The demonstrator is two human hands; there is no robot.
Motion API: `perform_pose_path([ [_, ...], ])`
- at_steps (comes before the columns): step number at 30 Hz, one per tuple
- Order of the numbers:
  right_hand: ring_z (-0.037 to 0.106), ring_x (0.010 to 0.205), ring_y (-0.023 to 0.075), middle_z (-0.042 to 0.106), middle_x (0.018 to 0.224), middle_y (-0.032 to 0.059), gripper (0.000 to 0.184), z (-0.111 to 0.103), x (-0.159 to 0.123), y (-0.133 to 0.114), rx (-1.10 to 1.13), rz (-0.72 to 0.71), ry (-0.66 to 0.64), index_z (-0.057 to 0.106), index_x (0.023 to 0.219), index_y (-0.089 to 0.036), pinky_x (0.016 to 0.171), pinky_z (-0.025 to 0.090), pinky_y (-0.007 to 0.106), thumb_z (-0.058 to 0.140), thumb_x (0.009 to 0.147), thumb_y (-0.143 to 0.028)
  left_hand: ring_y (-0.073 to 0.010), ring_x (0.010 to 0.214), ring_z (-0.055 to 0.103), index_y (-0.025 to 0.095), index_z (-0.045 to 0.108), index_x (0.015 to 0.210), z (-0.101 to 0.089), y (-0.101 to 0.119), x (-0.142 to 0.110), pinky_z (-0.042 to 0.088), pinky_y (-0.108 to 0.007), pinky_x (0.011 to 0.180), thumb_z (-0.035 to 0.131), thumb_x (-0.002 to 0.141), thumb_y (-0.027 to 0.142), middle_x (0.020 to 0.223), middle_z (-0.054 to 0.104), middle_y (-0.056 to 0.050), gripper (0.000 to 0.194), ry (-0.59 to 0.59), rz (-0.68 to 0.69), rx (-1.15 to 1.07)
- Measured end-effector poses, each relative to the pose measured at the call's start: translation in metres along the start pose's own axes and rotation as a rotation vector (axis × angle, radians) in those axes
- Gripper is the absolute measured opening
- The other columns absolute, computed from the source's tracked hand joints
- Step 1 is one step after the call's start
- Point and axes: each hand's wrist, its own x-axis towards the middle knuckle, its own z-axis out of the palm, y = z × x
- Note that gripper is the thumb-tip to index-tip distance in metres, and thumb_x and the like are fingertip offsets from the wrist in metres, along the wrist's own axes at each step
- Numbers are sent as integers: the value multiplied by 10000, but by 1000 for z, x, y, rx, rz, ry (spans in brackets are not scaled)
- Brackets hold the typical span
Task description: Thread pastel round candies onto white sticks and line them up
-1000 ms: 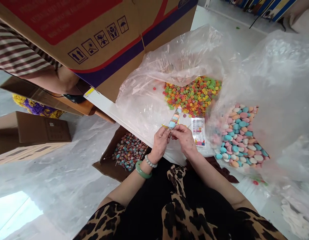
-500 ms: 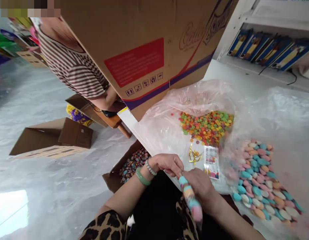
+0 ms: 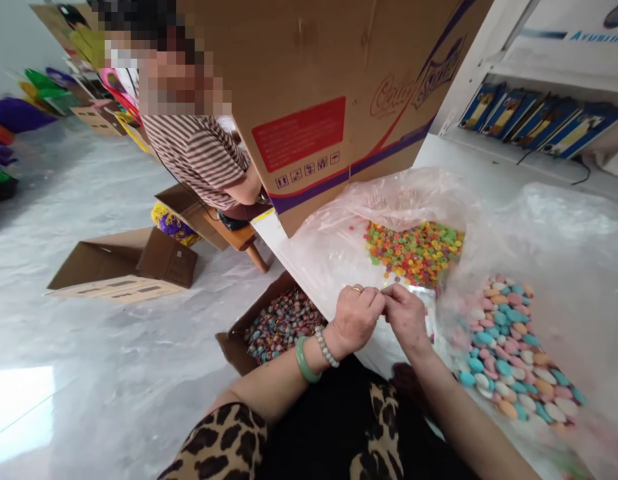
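Observation:
My left hand (image 3: 356,319), with a green bangle and a bead bracelet at its wrist, is closed, its fingertips meeting those of my right hand (image 3: 409,319). My right hand is pinched as well. Whatever lies between the fingertips is hidden. Behind my right hand shows part of a printed white packet (image 3: 429,303). Small ring-shaped candies (image 3: 419,250) are heaped just beyond, on clear plastic sheeting (image 3: 333,250). To the right are pink, blue, white and orange pebble-shaped candies (image 3: 519,360). Left of my hands, a carton (image 3: 233,347) holds many small wrapped candies (image 3: 283,323).
A tall cardboard box (image 3: 309,73) stands on the white table at the back. Beside it sits a person in a striped shirt (image 3: 193,157). An open carton (image 3: 123,263) lies on the floor at left. Blue boxes (image 3: 533,120) fill a shelf at right.
Both hands have risen and moved away from my body, over the packet. The striped candy stick that hung below my hands is out of sight. The view has shifted left.

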Motion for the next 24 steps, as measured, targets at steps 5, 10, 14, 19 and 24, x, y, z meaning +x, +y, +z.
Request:
perform_pose_path([
  [5,402,479,138,496,526,15,142,13,-28,10,-308,6,-41,562,670,-194,529,176,302,510,796,-154,-181,727,539,132,608,878,17,2,-33,353,-349,643,365,937,119,769,603,-88,251,-219,148,-131],
  [10,303,410,118,371,474,-46,199,20,-17,36,237,177,-250,464,602,-226,467,193,268,527,774,-303,-181,739,552,142,625,860,37,5,-41,399,-348,683,344,955,182,777,609,-101,299,-259,41,-373],
  [14,128,375,93,173,466,-104,332,29,-12,34,787,237,-395,301,573,-260,405,212,258,479,780,-449,-178,834,584,169,628,975,45,6,-40,468,-332,782,397,951,328,861,627,-86,282,-83,-454,-907],
  [19,437,517,151,449,543,-13,233,37,-13,32,412,-68,-47,476,634,-227,544,366,288,437,835,-337,-166,666,626,156,584,959,34,-14,-36,522,-319,637,517,811,655,784,626,-65,525,-440,-1183,-1869],
  [24,511,631,173,543,590,27,199,33,-18,29,60,-266,-27,571,656,-199,649,387,309,534,811,-318,-146,496,594,153,595,987,5,-41,-42,437,-242,469,690,706,601,735,650,-60,538,-978,-1032,-2022],
])
